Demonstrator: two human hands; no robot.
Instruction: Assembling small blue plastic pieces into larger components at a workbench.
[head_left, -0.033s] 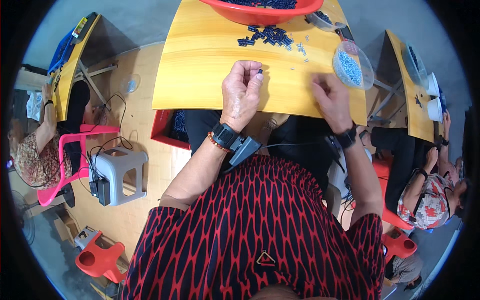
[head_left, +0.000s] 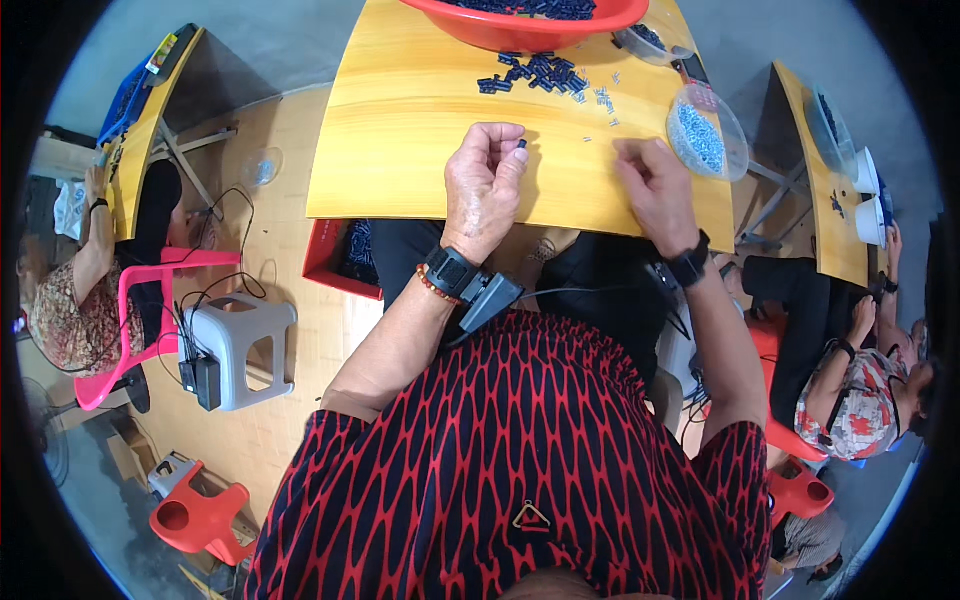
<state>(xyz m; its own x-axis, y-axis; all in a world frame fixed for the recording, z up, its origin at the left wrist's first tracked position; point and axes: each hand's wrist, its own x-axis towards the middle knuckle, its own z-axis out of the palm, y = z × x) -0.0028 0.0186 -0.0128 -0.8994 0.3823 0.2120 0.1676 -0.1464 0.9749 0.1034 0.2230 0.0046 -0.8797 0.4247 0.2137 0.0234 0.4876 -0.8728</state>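
My left hand (head_left: 482,188) is closed above the near part of the yellow table (head_left: 390,150). Between its thumb and forefinger it pinches a small dark cylindrical piece (head_left: 522,144). To the right, my right hand (head_left: 657,190) is held with curled fingers; whatever may be in them is hidden. Beyond both hands lies a loose pile of similar dark cylindrical pieces (head_left: 540,74). Small clear pieces (head_left: 604,98) are scattered beside that pile. A clear round container (head_left: 698,138) of small light-blue pieces stands just past my right hand.
A large red basin (head_left: 530,34) of dark pieces sits at the far edge, next to a smaller clear container (head_left: 652,42). Under the table's left side is a red box (head_left: 322,262). A grey stool (head_left: 240,345) stands left. Co-workers sit at tables on both sides.
My right hand has shifted slightly to the left, its fingers less blurred now. The left hand keeps its pinch on the dark piece in about the same place.
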